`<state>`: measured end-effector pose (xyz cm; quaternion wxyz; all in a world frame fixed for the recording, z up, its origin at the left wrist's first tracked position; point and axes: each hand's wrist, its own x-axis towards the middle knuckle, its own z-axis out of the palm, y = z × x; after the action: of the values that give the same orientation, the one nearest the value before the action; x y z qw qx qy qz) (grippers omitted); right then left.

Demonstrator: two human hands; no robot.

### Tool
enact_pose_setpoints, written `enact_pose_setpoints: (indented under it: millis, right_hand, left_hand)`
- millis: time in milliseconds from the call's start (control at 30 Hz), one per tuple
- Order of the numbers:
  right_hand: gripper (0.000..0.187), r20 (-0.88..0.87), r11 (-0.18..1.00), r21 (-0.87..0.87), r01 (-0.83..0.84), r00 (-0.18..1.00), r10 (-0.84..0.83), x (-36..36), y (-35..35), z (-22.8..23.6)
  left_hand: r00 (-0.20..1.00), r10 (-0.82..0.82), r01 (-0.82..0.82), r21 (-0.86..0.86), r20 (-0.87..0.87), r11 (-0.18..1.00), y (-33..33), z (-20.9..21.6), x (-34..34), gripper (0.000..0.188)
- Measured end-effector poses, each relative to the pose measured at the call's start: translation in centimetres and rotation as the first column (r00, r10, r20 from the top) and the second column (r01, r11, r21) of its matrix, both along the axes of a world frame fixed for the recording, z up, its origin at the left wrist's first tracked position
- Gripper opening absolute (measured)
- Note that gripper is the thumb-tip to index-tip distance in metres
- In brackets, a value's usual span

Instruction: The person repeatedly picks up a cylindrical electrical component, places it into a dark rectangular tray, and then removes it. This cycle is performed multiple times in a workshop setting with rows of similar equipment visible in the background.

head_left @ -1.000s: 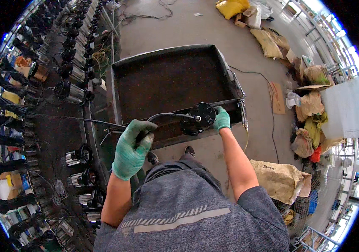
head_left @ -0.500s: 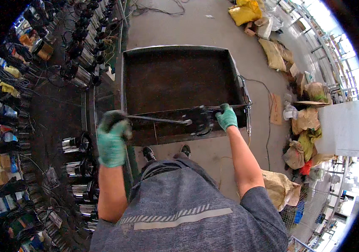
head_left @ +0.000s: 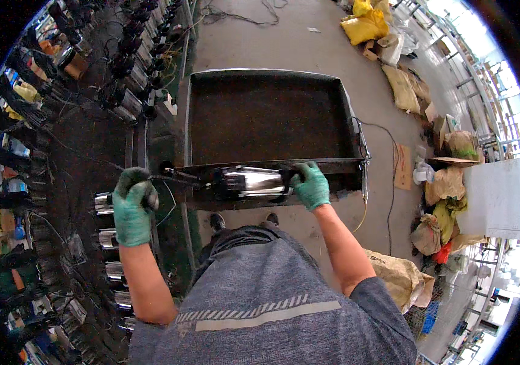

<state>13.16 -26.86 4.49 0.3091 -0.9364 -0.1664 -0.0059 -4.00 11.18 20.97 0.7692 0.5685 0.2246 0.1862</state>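
A steel-bodied pump (head_left: 260, 182) with black ends lies sideways above the near edge of a dark tank. My right hand (head_left: 312, 186), in a green glove, is closed around the black part at its right end. On the left, my gloved left hand (head_left: 132, 210) is closed on a black cable (head_left: 178, 176) that stretches toward the pump's left end. What lies inside the left fist is partly hidden. Behind the pump, the wide dark tank (head_left: 345, 100) shows its raised rim, with a brown-black inside.
Rows of similar steel-and-black pumps (head_left: 127, 103) with tangled cables stand along the left. At right, sacks (head_left: 401, 88), cardboard and a white panel (head_left: 496, 198) line the floor. A thin cable (head_left: 390, 164) runs along the floor beside the tank.
My left hand has moved left and slightly down, drawing the cable out. The pump has turned, so its shiny side now shows, and my right hand has shifted left with it.
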Motion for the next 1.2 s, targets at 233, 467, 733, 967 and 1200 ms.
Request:
enact_pose_setpoints:
  millis: [233, 467, 733, 967, 1200]
  right_hand:
    - [0.036, -0.034, 0.941, -0.244, 0.234, 0.968, -0.249, 1.1, -9.1, -11.9]
    - [0.048, -0.181, 0.929, -0.328, 0.172, 0.954, -0.240, 1.3, -7.1, -8.3]
    - [0.061, -0.256, 0.987, 0.010, 0.160, 0.955, -0.152, 1.3, -7.8, -9.4]
    - [0.048, -0.149, 0.981, -0.185, -0.062, 0.988, 0.034, 2.2, -7.6, -9.3]
    - [0.055, -0.697, 0.818, 0.519, 0.247, 0.676, 0.238, 4.3, -9.1, -9.5]
  left_hand:
    - [0.945, -0.315, 0.321, 0.064, -0.092, 0.945, -8.0, 1.0, 5.1, 0.019]
    - [0.957, -0.287, 0.290, 0.079, -0.050, 0.954, -8.6, -1.1, 5.8, 0.016]
    - [0.957, -0.265, 0.286, 0.248, -0.118, 0.925, -8.7, -2.0, 5.8, 0.024]
    - [0.974, -0.225, 0.225, -0.088, 0.006, 0.970, -7.7, -4.0, 4.4, 0.016]
    - [0.987, 0.156, -0.158, -0.173, -0.024, 0.972, -2.4, -2.6, 2.5, 0.013]
